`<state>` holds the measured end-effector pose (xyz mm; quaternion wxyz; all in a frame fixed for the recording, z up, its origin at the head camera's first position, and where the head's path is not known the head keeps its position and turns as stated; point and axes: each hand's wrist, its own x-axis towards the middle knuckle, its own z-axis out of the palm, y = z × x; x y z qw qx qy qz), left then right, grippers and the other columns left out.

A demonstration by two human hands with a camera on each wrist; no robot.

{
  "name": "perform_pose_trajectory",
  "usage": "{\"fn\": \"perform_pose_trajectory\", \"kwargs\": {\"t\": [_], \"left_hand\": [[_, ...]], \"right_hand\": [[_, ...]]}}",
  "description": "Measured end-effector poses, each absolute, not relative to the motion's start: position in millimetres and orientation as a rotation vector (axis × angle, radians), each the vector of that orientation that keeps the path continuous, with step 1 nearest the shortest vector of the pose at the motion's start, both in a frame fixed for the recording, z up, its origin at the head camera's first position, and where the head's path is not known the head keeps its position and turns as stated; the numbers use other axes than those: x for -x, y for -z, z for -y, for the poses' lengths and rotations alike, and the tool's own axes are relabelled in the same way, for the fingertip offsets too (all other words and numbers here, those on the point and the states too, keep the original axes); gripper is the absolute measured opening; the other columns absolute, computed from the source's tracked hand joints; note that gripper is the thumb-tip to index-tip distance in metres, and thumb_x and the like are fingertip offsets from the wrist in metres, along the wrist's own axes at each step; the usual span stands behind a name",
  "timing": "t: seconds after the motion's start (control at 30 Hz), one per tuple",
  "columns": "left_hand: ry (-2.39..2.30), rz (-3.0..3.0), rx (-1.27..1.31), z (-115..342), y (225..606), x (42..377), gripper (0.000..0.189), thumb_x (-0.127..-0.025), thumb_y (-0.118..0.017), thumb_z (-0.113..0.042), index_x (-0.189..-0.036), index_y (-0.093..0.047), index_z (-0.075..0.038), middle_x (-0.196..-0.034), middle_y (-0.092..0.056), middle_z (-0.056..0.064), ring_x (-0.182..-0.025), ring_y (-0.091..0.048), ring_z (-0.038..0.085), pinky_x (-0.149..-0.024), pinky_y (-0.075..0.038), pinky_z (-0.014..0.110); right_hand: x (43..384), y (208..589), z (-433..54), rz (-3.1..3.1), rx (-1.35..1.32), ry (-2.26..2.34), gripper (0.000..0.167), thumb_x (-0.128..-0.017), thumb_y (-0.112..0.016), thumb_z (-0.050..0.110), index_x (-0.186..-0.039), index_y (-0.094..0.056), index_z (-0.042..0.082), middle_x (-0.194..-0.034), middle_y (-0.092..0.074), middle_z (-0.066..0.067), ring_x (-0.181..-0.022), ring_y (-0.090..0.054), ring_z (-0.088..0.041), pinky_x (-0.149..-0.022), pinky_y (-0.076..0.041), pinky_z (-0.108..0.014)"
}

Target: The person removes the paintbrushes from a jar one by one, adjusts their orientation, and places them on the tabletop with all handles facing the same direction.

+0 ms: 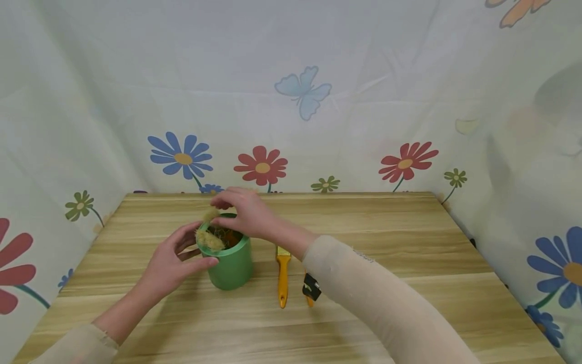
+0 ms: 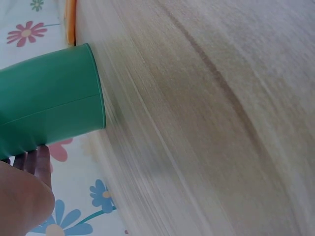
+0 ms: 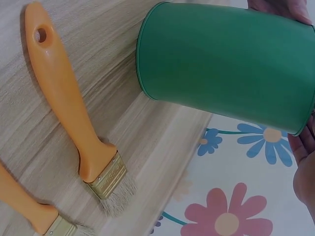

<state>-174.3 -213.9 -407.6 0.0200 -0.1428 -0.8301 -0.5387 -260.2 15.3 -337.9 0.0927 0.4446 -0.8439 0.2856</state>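
Note:
A green cylindrical pot point(image 1: 231, 265) stands upright on the wooden table, left of the middle. My left hand point(image 1: 165, 258) grips it near the rim, thumb on the near side and fingers round the far left side. At the top of the pot my right hand point(image 1: 250, 212) pinches a pale yellow fuzzy tuft point(image 1: 210, 214) between thumb and fingers. A second fuzzy tuft point(image 1: 210, 240) leans on the pot's near left rim, with thin strands and something brownish orange inside. The right wrist view shows the pot's smooth side point(image 3: 221, 59); its contents are hidden there.
Right of the pot lies a paintbrush point(image 1: 283, 280) with an orange handle. A second orange-handled brush point(image 3: 22, 196) lies beside it, partly under my right forearm in the head view. A black object point(image 1: 311, 286) shows by my right sleeve. Flower-printed white cloth point(image 1: 354, 126) hangs behind the table.

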Motion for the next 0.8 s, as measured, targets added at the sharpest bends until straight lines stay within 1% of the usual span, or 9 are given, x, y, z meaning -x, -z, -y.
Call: {"fn": "perform_pose_trajectory", "kwargs": {"t": [0.17,0.4,0.63,0.7,0.8], "left_hand": [[1.665,2.564,0.46,213,411,177,0.081,-0.092,-0.089,-0.019,-0.159,-0.045,-0.008,-0.148,-0.06,0.016,-0.122,-0.06,-0.005,-0.1,-0.055,0.017],[1.659,2.569,0.457,213,413,178,0.081,-0.091,-0.089,-0.021,-0.159,-0.046,-0.009,-0.148,-0.061,0.015,-0.123,-0.06,-0.004,-0.101,-0.057,0.02],[1.668,2.565,0.456,213,412,178,0.081,-0.091,-0.089,-0.02,-0.159,-0.046,-0.008,-0.148,-0.06,0.015,-0.123,-0.06,-0.003,-0.1,-0.056,0.019],[1.671,2.563,0.458,212,412,178,0.081,-0.091,-0.089,-0.02,-0.159,-0.046,-0.009,-0.149,-0.06,0.015,-0.124,-0.06,-0.003,-0.1,-0.056,0.019],[1.669,2.558,0.459,213,412,178,0.081,-0.091,-0.089,-0.02,-0.159,-0.046,-0.009,-0.149,-0.06,0.015,-0.123,-0.06,-0.003,-0.1,-0.056,0.019]], "right_hand": [[261,335,-18,2.539,-1.308,-0.887,0.032,-0.099,-0.08,0.021,-0.127,-0.073,0.007,-0.116,-0.074,-0.006,-0.107,-0.07,-0.017,-0.095,-0.055,-0.017],[263,332,-22,2.565,-1.304,-0.95,0.027,-0.1,-0.079,0.018,-0.124,-0.075,0.007,-0.115,-0.075,-0.006,-0.105,-0.07,-0.016,-0.097,-0.06,-0.026],[257,328,-28,2.515,-1.323,-0.993,0.023,-0.099,-0.079,0.015,-0.121,-0.077,0.006,-0.112,-0.077,-0.005,-0.101,-0.072,-0.015,-0.091,-0.056,-0.015],[255,326,-31,2.494,-1.315,-1.042,0.023,-0.098,-0.08,0.013,-0.12,-0.077,0.006,-0.11,-0.078,-0.005,-0.099,-0.073,-0.014,-0.09,-0.057,-0.015],[252,321,-36,2.458,-1.281,-1.146,0.021,-0.098,-0.08,0.011,-0.118,-0.078,0.004,-0.108,-0.078,-0.006,-0.096,-0.073,-0.014,-0.09,-0.059,-0.018]]}}
